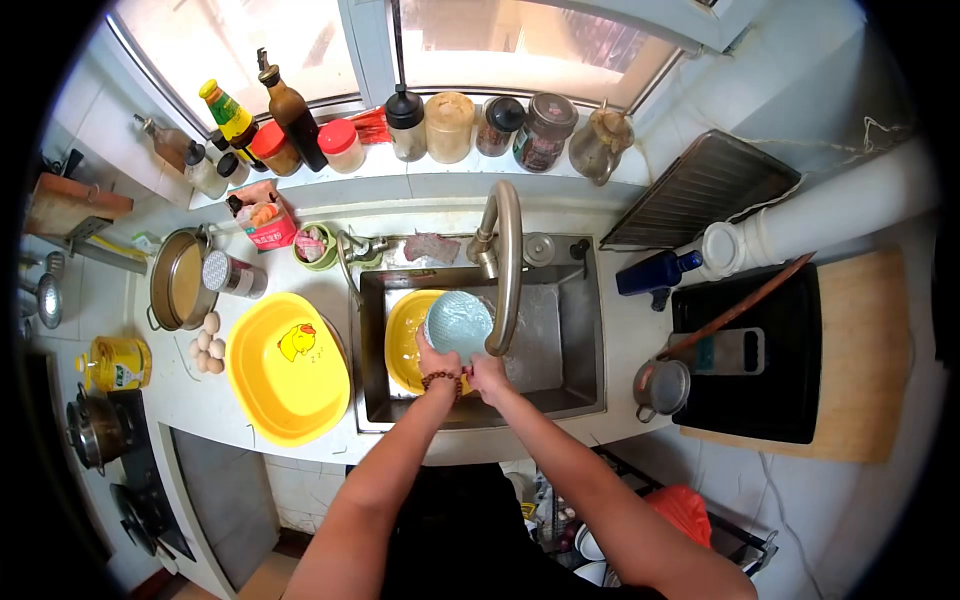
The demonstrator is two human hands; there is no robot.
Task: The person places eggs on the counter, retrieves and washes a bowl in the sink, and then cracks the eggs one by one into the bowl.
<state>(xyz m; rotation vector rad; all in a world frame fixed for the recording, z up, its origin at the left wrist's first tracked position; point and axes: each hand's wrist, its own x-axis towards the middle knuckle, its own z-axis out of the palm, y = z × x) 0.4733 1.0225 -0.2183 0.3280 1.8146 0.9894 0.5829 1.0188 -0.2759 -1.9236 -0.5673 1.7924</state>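
A light blue bowl (459, 322) with a textured inside is held tilted over the sink. My left hand (438, 362), with a beaded bracelet at its wrist, grips the bowl's near left rim. At its near right edge my right hand (487, 374) is closed against the bowl; its fingertips are partly hidden. Between the hands shows a small dark red bit that I cannot make out. Beneath the bowl, a round yellow basin (403, 345) with water stands in the left part of the metal sink (560, 390). The curved faucet (508, 270) reaches over the sink just right of the bowl.
Left of the sink sits a large yellow tub (290, 395) with a duck print. Several eggs (208, 345), a shaker can (234, 275) and a pot (181, 280) are beyond it. Bottles and jars line the windowsill (400, 186). A black tray (790, 390) and metal cup (662, 388) stand right.
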